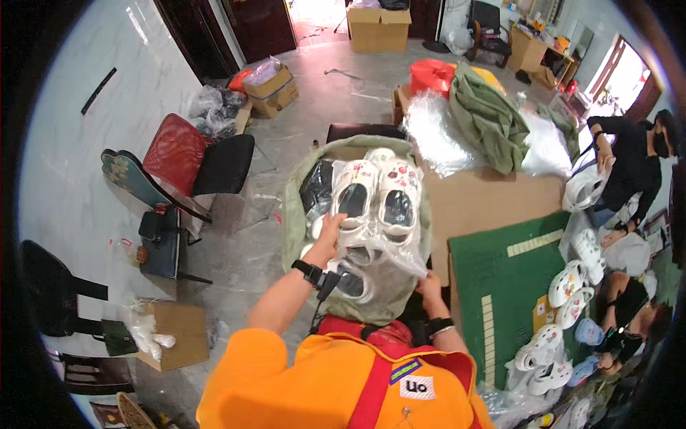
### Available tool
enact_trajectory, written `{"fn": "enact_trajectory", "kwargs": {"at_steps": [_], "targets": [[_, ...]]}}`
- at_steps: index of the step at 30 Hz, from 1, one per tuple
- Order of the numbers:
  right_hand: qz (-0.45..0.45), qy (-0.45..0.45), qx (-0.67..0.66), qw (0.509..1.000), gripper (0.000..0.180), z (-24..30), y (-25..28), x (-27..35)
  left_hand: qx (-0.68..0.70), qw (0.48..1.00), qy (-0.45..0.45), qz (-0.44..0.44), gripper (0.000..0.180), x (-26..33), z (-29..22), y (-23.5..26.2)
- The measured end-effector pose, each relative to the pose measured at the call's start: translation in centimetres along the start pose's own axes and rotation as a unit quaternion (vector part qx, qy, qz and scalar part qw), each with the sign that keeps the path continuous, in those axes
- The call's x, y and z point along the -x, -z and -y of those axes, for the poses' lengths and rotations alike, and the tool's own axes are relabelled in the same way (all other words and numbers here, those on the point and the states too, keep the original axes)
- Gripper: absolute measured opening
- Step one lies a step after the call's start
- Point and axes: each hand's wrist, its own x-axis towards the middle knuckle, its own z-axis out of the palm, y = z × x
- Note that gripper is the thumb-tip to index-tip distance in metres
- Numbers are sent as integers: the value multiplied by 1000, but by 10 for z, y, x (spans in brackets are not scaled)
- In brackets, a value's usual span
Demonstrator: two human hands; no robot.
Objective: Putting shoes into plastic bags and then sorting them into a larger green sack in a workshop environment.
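Observation:
A large grey-green sack stands open in front of me, filled with bagged footwear. On top lies a pair of white clog sandals with coloured charms in a clear plastic bag. My left hand, with a black watch on its wrist, grips the near end of the left sandal through the plastic. My right hand is lower, at the sack's right rim, closed on the trailing end of the clear bag.
A cardboard-topped table with a green mat holds several more white sandals at right. Two people sit at its right side. Chairs stand to the left; cardboard boxes and plastic wrap lie on the floor.

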Motion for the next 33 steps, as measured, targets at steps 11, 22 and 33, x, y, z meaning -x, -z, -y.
{"fn": "enact_trajectory", "kwargs": {"at_steps": [11,22,33], "targets": [[188,-13,-185,965,10,64,14,74,-52,989,128,56,40,58,-44,41],[127,-14,-352,927,17,60,42,35,-206,974,-63,64,50,2,-67,30],[55,86,-200,974,42,93,23,49,-505,822,-262,10,53,-36,-78,61]]}}
